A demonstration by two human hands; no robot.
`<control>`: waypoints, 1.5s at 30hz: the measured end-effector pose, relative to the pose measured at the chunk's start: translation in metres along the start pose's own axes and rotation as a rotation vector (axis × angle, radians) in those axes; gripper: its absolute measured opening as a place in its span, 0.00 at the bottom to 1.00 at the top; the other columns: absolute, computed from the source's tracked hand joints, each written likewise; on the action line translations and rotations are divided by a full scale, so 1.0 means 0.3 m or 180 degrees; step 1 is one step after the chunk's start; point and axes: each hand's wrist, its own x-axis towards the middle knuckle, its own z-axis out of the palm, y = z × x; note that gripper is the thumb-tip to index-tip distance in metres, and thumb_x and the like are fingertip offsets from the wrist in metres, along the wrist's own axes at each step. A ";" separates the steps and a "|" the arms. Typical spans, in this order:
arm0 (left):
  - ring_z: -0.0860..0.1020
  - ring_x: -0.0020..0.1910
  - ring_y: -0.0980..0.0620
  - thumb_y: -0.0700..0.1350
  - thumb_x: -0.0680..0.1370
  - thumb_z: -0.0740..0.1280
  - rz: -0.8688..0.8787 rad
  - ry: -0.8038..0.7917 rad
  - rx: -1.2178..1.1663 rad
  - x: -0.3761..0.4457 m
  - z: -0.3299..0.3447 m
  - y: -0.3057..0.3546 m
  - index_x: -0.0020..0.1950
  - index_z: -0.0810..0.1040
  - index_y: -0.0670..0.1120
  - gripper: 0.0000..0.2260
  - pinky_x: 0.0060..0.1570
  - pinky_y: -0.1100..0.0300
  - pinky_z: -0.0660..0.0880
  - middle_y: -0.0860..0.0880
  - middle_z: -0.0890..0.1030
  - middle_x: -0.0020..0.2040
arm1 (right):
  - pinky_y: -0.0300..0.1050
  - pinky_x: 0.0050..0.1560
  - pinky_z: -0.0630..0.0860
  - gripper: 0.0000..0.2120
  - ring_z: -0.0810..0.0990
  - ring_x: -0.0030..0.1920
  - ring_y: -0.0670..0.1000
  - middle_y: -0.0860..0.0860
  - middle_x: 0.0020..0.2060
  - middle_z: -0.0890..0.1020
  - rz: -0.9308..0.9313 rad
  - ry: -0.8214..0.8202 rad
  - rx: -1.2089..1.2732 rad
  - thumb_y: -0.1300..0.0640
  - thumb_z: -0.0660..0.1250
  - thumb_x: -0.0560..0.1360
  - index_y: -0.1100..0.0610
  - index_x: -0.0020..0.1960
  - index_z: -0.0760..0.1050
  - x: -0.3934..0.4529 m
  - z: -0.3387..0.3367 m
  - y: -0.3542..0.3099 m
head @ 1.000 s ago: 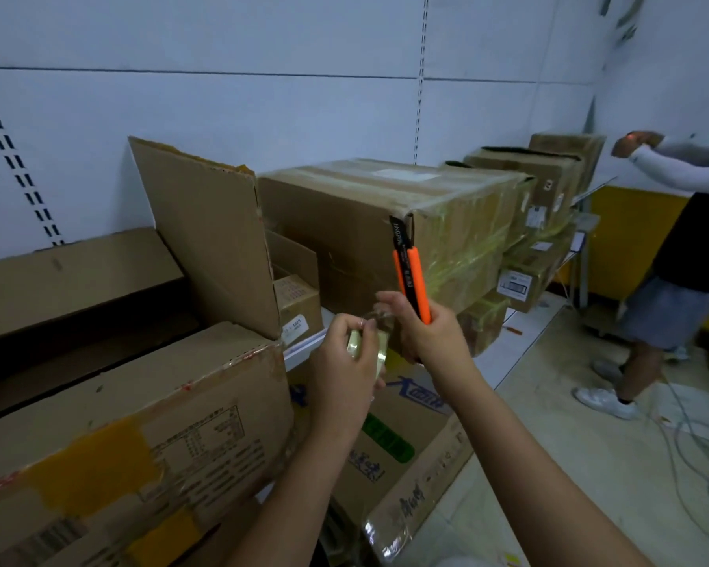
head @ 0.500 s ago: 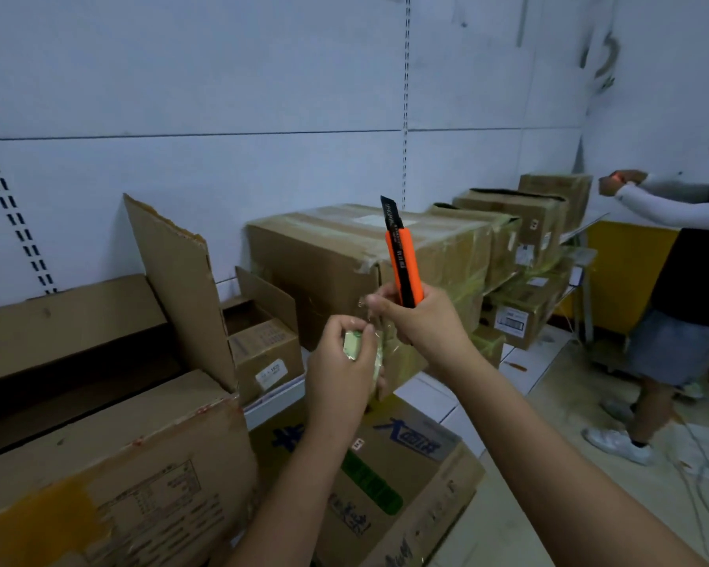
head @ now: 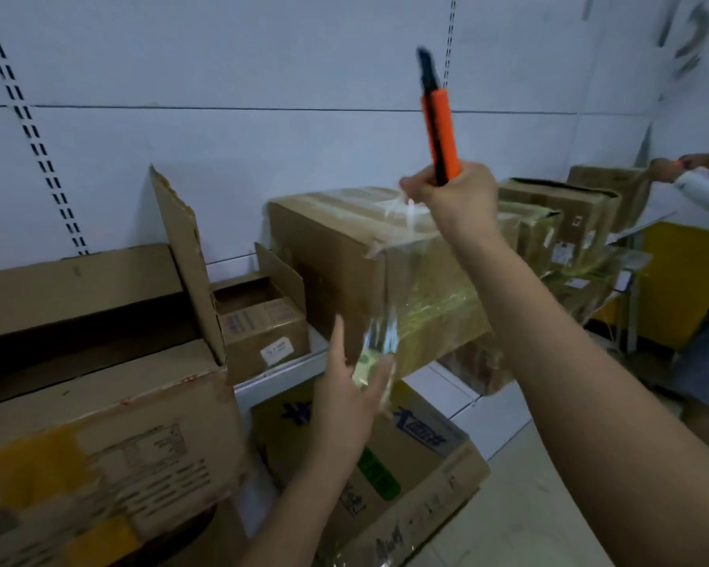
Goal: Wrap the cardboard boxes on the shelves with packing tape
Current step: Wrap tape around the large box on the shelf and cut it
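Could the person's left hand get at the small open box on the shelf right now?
Probably yes. The left hand hangs just right of the small open box, nothing between them, but it holds a tape roll, so grabbing would be awkward.

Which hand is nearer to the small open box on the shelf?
Left. The left hand is just right of the small open box, lower down. The right hand is raised far right, gripping the orange cutter.
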 end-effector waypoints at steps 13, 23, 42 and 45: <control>0.79 0.57 0.59 0.55 0.78 0.65 -0.0332 0.0353 -0.0236 -0.105 0.122 -0.208 0.76 0.56 0.64 0.29 0.46 0.67 0.80 0.62 0.73 0.66 | 0.45 0.45 0.79 0.06 0.84 0.39 0.50 0.48 0.33 0.85 -0.0076 -0.0810 -0.0132 0.54 0.78 0.69 0.54 0.37 0.82 0.021 0.038 0.101; 0.74 0.41 0.79 0.64 0.76 0.58 -0.0305 0.0247 0.0021 -0.015 0.208 -0.307 0.79 0.58 0.54 0.33 0.42 0.69 0.75 0.69 0.73 0.46 | 0.46 0.43 0.79 0.09 0.82 0.37 0.47 0.46 0.38 0.83 -0.0381 -0.0895 -0.1439 0.45 0.76 0.69 0.48 0.40 0.79 0.030 0.094 0.115; 0.83 0.52 0.50 0.72 0.73 0.63 -0.0617 0.0093 -0.0530 0.027 0.201 -0.468 0.69 0.69 0.59 0.29 0.47 0.53 0.82 0.52 0.82 0.56 | 0.45 0.40 0.70 0.13 0.80 0.43 0.54 0.48 0.38 0.80 -0.0692 -0.0729 -0.2089 0.42 0.70 0.74 0.51 0.48 0.81 0.008 0.121 0.122; 0.80 0.58 0.49 0.68 0.75 0.64 -0.0797 -0.0432 -0.0759 0.034 0.203 -0.496 0.71 0.64 0.62 0.27 0.55 0.51 0.80 0.50 0.79 0.62 | 0.44 0.39 0.68 0.12 0.79 0.42 0.54 0.48 0.37 0.79 -0.0685 -0.0746 -0.2081 0.42 0.69 0.75 0.51 0.47 0.80 0.005 0.122 0.126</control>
